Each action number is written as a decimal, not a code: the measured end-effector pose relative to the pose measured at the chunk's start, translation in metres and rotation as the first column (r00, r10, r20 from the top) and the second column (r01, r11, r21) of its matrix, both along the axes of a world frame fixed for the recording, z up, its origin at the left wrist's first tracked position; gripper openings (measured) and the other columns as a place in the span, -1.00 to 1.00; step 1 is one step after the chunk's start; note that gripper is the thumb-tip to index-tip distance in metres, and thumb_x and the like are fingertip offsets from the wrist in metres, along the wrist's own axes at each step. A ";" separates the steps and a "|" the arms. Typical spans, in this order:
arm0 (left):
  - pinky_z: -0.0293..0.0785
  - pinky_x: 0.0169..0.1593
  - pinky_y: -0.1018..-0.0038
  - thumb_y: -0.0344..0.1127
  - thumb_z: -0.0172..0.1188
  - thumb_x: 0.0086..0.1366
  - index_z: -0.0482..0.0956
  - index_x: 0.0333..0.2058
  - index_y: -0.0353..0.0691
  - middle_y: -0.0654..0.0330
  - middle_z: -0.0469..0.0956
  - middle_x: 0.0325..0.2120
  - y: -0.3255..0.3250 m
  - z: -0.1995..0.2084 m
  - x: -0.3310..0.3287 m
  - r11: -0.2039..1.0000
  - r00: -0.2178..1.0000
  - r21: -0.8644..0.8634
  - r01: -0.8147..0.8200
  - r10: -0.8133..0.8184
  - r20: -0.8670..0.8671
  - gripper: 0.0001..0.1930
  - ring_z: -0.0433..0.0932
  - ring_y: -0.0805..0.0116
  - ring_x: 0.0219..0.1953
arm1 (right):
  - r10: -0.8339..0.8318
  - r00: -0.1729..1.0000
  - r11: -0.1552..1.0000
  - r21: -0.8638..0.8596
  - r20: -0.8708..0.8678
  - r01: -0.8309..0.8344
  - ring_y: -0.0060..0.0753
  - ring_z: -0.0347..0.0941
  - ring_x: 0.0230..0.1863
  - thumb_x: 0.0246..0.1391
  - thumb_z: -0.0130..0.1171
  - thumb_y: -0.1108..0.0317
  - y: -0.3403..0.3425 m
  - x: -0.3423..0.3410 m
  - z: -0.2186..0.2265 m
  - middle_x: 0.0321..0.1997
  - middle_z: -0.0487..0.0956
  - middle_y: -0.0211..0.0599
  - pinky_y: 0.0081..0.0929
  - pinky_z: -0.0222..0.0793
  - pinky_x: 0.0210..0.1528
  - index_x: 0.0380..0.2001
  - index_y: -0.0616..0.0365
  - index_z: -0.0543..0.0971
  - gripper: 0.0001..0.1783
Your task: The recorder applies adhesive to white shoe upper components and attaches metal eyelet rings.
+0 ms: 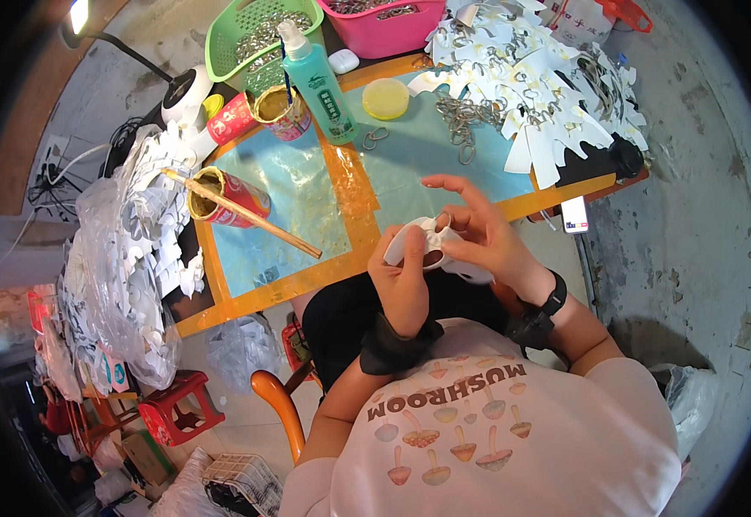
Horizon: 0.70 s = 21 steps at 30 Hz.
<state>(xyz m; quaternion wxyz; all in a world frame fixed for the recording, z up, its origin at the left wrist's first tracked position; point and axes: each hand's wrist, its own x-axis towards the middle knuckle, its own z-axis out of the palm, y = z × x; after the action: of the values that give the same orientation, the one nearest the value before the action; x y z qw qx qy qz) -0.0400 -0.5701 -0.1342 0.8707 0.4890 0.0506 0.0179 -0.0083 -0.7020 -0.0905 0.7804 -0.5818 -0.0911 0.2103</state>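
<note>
The left grip (403,280) pinches a white cut-out piece (399,246) between thumb and fingers; the right grip (489,246), index finger raised, closes on its other side, just off the near edge of the surface (298,233). Lettering tops the mushroom print on the T-shirt (453,431); pale characters run down the label of the teal spray bottle (317,76). Amber tape (349,185) borders the surface's blue sheeting. Worn grey floor (677,241) lies right.
</note>
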 end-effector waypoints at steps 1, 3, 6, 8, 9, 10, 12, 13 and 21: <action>0.46 -0.28 0.63 -0.26 0.00 0.36 0.43 -0.29 -0.30 0.27 0.49 -0.39 0.000 0.001 -0.001 1.000 1.000 -0.005 -0.002 0.002 0.007 -0.81 0.47 0.60 -0.37 | 0.013 1.000 1.000 0.029 -0.020 -0.013 -0.71 0.36 -0.27 -0.06 0.07 0.45 0.000 0.000 0.000 -0.43 0.39 -0.50 -0.70 0.25 -0.14 0.19 0.10 0.16 -0.32; 0.48 -0.28 0.62 -0.26 -0.01 0.37 0.42 -0.28 -0.31 0.26 0.49 -0.38 0.001 0.003 -0.002 0.998 0.999 -0.047 -0.035 0.035 -0.001 -0.80 0.48 0.59 -0.37 | 0.043 0.997 0.996 0.086 -0.058 -0.038 -0.70 0.36 -0.26 -0.05 0.06 0.38 -0.003 0.002 0.000 -0.43 0.42 -0.48 -0.71 0.23 -0.14 0.19 0.12 0.16 -0.33; 0.47 -0.26 0.61 -0.23 -0.02 0.38 0.43 -0.28 -0.30 0.24 0.50 -0.36 0.001 0.004 0.000 0.985 0.996 -0.150 -0.091 0.088 -0.031 -0.78 0.49 0.57 -0.36 | 0.028 0.996 0.985 0.174 -0.090 -0.012 -0.70 0.37 -0.25 -0.03 0.06 0.34 -0.012 0.006 -0.004 -0.37 0.46 -0.44 -0.73 0.23 -0.17 0.11 0.18 0.26 -0.43; 0.47 -0.25 0.59 -0.21 -0.03 0.38 0.43 -0.28 -0.30 0.24 0.50 -0.35 0.001 0.006 0.000 0.975 0.997 -0.209 -0.079 0.075 -0.027 -0.76 0.49 0.55 -0.36 | 0.009 0.999 1.000 0.004 -0.038 -0.009 -0.70 0.38 -0.26 -0.01 0.05 0.38 -0.016 0.008 -0.011 -0.32 0.49 -0.40 -0.72 0.25 -0.17 0.02 0.21 0.34 -0.54; 0.46 -0.24 0.59 -0.23 -0.02 0.37 0.43 -0.27 -0.31 0.24 0.50 -0.35 0.001 0.010 -0.001 0.967 0.998 -0.250 -0.057 0.052 -0.024 -0.77 0.49 0.56 -0.37 | 0.006 1.000 0.997 -0.078 -0.011 -0.007 -0.69 0.39 -0.26 0.01 0.05 0.40 -0.016 0.008 -0.013 -0.30 0.50 -0.37 -0.71 0.26 -0.18 -0.02 0.22 0.38 -0.59; 0.46 -0.24 0.59 -0.24 -0.01 0.37 0.43 -0.26 -0.31 0.23 0.50 -0.35 0.000 0.016 -0.001 0.957 0.999 -0.289 -0.034 0.030 -0.020 -0.78 0.48 0.56 -0.38 | -0.003 0.999 0.993 -0.116 0.037 0.007 -0.70 0.40 -0.29 0.04 0.02 0.42 -0.015 0.007 -0.011 -0.32 0.51 -0.38 -0.70 0.28 -0.20 -0.07 0.22 0.40 -0.66; 0.43 -0.26 0.59 -0.25 -0.01 0.36 0.43 -0.24 -0.32 0.23 0.51 -0.38 0.002 0.014 -0.002 0.965 1.000 -0.261 0.025 -0.025 0.004 -0.78 0.48 0.55 -0.39 | -0.016 0.991 0.981 -0.190 0.136 0.042 -0.72 0.42 -0.35 0.11 -0.02 0.48 -0.013 0.004 -0.006 -0.36 0.53 -0.39 -0.68 0.33 -0.26 -0.17 0.24 0.45 -0.79; 0.40 -0.29 0.60 -0.25 -0.01 0.36 0.43 -0.24 -0.32 0.22 0.51 -0.41 0.006 0.005 -0.001 0.979 0.998 -0.193 0.063 -0.061 0.018 -0.78 0.47 0.54 -0.40 | -0.036 0.986 0.982 -0.177 0.163 0.065 -0.72 0.43 -0.35 0.11 -0.02 0.49 -0.013 0.003 -0.005 -0.35 0.54 -0.39 -0.68 0.34 -0.27 -0.16 0.24 0.45 -0.79; 0.33 -0.35 0.68 -0.35 0.09 0.29 0.50 -0.30 -0.39 0.27 0.50 -0.51 0.012 0.008 -0.001 0.979 0.981 0.074 0.190 -0.193 0.033 -0.82 0.42 0.60 -0.47 | -0.008 0.954 0.942 -0.319 0.299 0.108 -0.72 0.45 -0.31 0.12 -0.04 0.51 -0.019 -0.001 0.001 -0.33 0.54 -0.38 -0.70 0.34 -0.23 -0.10 0.25 0.45 -0.73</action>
<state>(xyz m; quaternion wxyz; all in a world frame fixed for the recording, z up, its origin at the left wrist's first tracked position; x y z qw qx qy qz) -0.0405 -0.5578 -0.1266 0.8513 0.5216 -0.0150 -0.0544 -0.0091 -0.7208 -0.0898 0.6549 -0.7319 -0.1519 0.1106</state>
